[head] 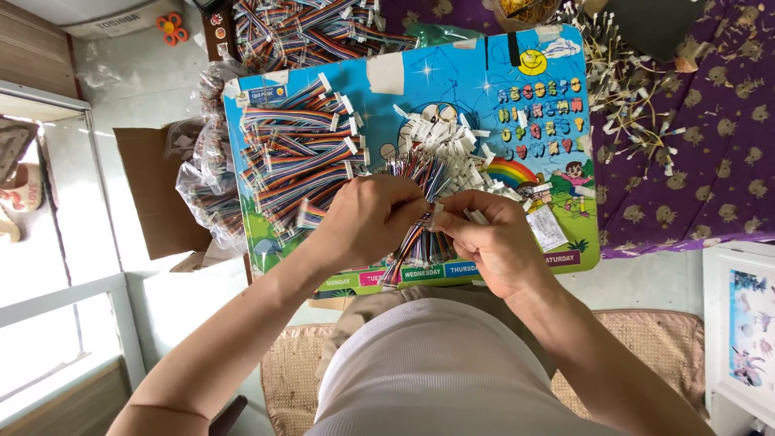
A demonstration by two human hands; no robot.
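We take the bright blue children's lap board with a cartoon alphabet print (557, 48) as our landmark; it lies across the person's knees. Just above its near edge, both hands meet. The left hand (367, 218) is closed, pinching a multicoloured ribbon cable with striped flat wires (408, 242), which hangs down from the grip over the board's near edge. The right hand (492, 242) is closed too, fingertips nipped on what looks like a small white plastic connector housing (438, 211) at the cable's end; whether it is fully seated we cannot tell. On the board's left half lies a stack of rainbow ribbon cables with white plugs at their ends (299, 153), laid roughly parallel, which we judge to be finished pieces. At the board's centre, just beyond the hands, sits a loose heap of small white connector housings (448, 137), and between heap and hands a bundle of thin coloured wires (420, 173). Off the board's left edge, clear plastic bags holding more cables (202, 182). Beyond the far edge, another pile of ribbon cables (307, 28). To the board's right, a purple patterned cloth (710, 121) strewn with white-ended scraps. By our judgement, the work is partway: a good stack done, plenty of housings and wires remaining.
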